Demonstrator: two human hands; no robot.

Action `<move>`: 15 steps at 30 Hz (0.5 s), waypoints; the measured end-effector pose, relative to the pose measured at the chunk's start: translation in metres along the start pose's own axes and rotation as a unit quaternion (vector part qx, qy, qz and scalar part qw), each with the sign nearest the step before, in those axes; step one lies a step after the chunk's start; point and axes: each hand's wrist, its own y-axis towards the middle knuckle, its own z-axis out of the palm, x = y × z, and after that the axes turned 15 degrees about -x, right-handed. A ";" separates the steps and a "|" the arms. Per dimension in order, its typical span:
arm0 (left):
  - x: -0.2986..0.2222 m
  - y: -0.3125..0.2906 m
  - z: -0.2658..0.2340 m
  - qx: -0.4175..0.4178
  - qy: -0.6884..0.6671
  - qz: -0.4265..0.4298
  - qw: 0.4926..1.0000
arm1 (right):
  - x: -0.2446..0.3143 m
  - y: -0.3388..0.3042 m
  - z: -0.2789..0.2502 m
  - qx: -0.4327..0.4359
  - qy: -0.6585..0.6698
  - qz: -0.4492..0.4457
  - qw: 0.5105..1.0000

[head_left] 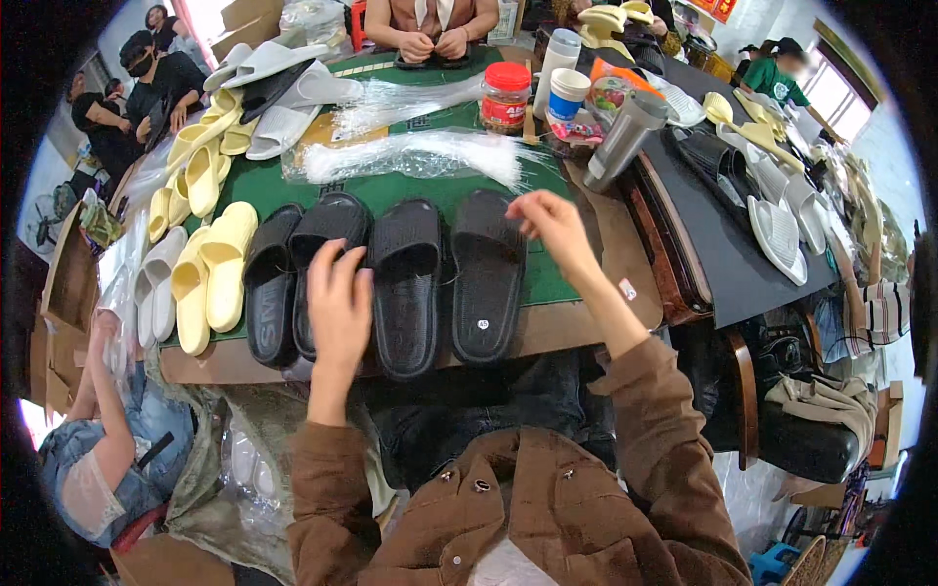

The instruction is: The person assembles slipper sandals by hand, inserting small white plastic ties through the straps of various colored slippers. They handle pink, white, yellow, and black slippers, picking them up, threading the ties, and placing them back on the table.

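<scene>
Four black slide sandals, toes away from me, lie in a row along the near table edge; put as pairs, a left pair includes one slide [274, 293] beside another [332, 217]. My left hand [339, 298] is over that second slide, fingers apart, hiding much of its footbed. To its right lie a third slide [405, 303] and a fourth slide [484, 293] with a small round white sticker. At the fourth slide's upper right edge, my right hand [549, 227] has its fingers bent into a pinch. Whatever may be between those fingertips is too small to see.
Yellow slides [227, 269] and grey slides [156, 283] stand at left. Beyond the black slides lies a bundle of thin clear plastic strands [420, 161]. A red-lidded jar [505, 98], paper cup [567, 95] and steel tumbler [627, 139] stand back right. Someone sits opposite.
</scene>
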 end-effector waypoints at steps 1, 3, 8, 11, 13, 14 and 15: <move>-0.009 -0.002 0.007 0.013 -0.008 0.030 0.999 | -0.004 0.014 -0.001 -0.033 -0.004 -0.036 0.999; -0.035 0.001 0.023 0.065 -0.010 0.067 0.996 | -0.023 0.048 -0.009 -0.081 -0.001 -0.068 0.994; -0.063 -0.020 0.067 0.107 0.074 0.095 0.987 | -0.028 0.111 0.007 -0.093 0.082 0.042 0.991; -0.071 -0.022 0.076 0.098 0.082 0.082 0.988 | -0.042 0.150 0.007 -0.114 0.187 0.134 0.967; -0.066 -0.024 0.073 0.097 0.086 0.089 0.988 | -0.047 0.158 0.010 -0.107 0.238 0.167 0.951; -0.065 -0.024 0.073 0.096 0.086 0.093 0.987 | -0.049 0.161 0.010 -0.109 0.238 0.170 0.950; -0.065 -0.024 0.072 0.098 0.090 0.092 0.987 | -0.050 0.162 0.010 -0.109 0.236 0.173 0.950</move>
